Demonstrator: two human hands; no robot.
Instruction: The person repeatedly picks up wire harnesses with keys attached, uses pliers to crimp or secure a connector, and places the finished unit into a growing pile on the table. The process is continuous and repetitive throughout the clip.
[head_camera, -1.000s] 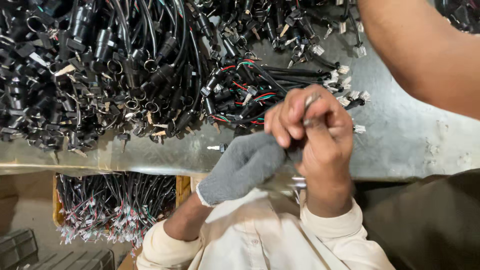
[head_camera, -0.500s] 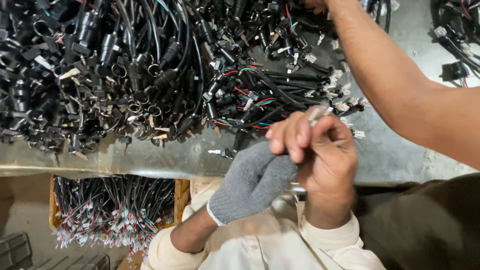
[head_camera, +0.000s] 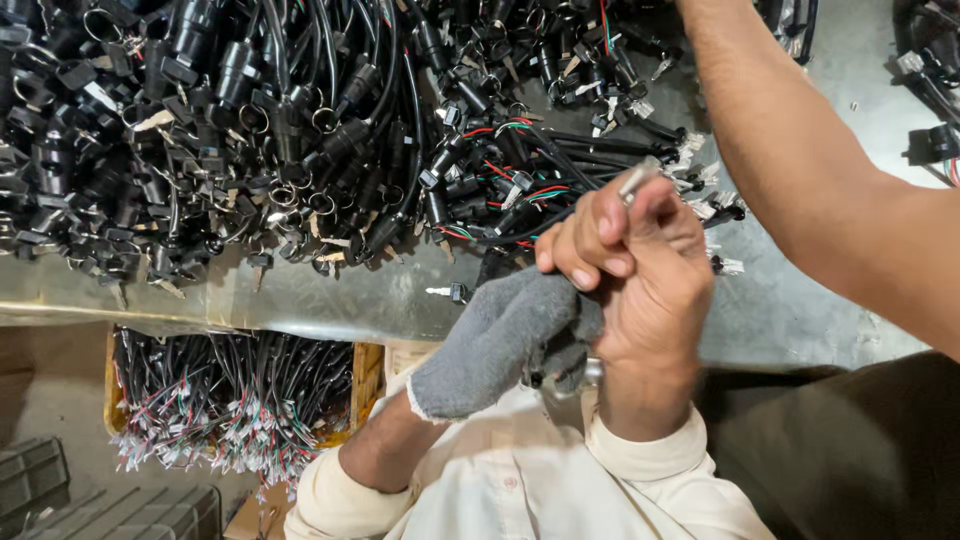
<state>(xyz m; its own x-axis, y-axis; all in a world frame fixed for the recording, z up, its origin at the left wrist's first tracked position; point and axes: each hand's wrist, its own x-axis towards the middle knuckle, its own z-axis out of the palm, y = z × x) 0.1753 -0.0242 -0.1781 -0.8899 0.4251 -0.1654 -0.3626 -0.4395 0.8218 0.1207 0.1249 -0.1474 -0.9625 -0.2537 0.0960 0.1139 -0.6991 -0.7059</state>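
Note:
My left hand (head_camera: 500, 345) wears a grey knit glove and is closed around a dark cable part with a metal end (head_camera: 592, 371). That part is mostly hidden under my right hand. My bare right hand (head_camera: 645, 275) sits right against the glove, just above the table's front edge. Its fingers pinch a small silvery connector piece (head_camera: 636, 184) that sticks up from the fingertips. Behind both hands lies a bundle of black cables with red and green wires (head_camera: 530, 180).
A large heap of black cables and plugs (head_camera: 250, 130) covers the grey metal table (head_camera: 320, 300). A co-worker's bare arm (head_camera: 800, 170) reaches across from the right into the heap. Below the table's edge stands a yellow crate of wired cables (head_camera: 230, 400).
The co-worker's arm has reached further in over the heap. My two hands stay pressed together and the right hand has lifted the silvery piece slightly.

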